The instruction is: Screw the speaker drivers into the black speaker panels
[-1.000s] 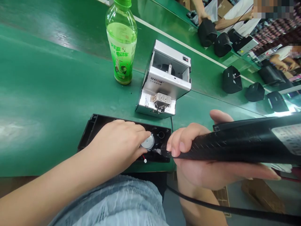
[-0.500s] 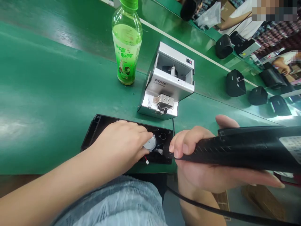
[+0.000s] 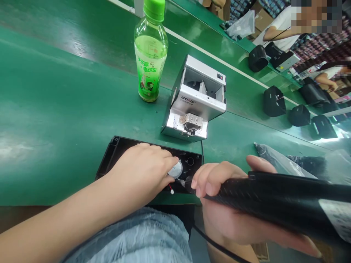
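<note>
Okay, lower centre: left hand (image 3: 141, 171) palm-down, fingers pinching a round silver metal disc (image 3: 176, 170); lower right: right hand (image 3: 226, 215) underneath, fingers clamped round a black tubular tool (image 3: 274, 199).

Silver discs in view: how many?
1: the silver disc in the black casing, at the fingertips of the left hand. That hand covers part of the casing, so others may be hidden.

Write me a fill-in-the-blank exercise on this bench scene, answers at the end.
1. The tool in the right hand is mainly coloured ____.
2. The left hand holds a metal disc; below it, a white plug ends a ____ wire.
3. The bottle has a cap coloured ____.
4. The brand word on the silver machine reads ____.
Missing words: black; red; green; WEIXIN.
</note>
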Demonstrator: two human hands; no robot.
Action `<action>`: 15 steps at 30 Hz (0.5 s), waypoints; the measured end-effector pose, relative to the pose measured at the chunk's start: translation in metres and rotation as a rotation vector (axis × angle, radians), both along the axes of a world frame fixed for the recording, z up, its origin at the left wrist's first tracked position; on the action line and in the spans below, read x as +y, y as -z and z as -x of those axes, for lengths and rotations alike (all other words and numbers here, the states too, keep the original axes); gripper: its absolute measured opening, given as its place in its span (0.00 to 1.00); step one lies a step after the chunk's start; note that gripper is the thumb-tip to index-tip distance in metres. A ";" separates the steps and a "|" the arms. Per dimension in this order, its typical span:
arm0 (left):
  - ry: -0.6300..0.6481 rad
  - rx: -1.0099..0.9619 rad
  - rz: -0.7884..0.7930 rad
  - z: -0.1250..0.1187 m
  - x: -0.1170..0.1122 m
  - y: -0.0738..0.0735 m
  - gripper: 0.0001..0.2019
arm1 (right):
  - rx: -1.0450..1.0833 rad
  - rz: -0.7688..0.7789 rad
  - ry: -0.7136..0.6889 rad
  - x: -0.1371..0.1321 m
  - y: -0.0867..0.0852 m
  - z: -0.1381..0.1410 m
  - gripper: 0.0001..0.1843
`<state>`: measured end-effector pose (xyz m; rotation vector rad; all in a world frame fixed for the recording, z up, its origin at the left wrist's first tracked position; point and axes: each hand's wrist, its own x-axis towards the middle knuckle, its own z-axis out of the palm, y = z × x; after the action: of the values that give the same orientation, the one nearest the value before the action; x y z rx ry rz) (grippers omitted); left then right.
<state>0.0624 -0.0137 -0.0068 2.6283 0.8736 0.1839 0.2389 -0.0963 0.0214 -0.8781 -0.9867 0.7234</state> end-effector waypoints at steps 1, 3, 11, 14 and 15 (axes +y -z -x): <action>-0.001 -0.005 -0.001 0.000 0.000 0.000 0.18 | -0.014 -0.005 0.007 -0.001 0.000 -0.001 0.34; -0.005 -0.009 -0.004 0.000 0.000 0.000 0.18 | -0.034 -0.004 0.014 -0.003 -0.001 -0.004 0.34; 0.012 -0.069 -0.069 0.003 -0.001 0.002 0.18 | 0.017 0.033 0.117 -0.008 -0.014 -0.010 0.34; 0.028 -0.178 -0.129 0.006 -0.008 -0.002 0.17 | 0.029 0.031 0.170 -0.011 -0.029 -0.012 0.27; 0.029 -0.232 -0.135 0.006 -0.011 -0.004 0.18 | 0.015 0.050 0.157 -0.012 -0.035 -0.014 0.22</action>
<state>0.0563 -0.0248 -0.0027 2.6707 0.7677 0.5467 0.2526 -0.1083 0.0562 -0.9811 -0.8785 0.6219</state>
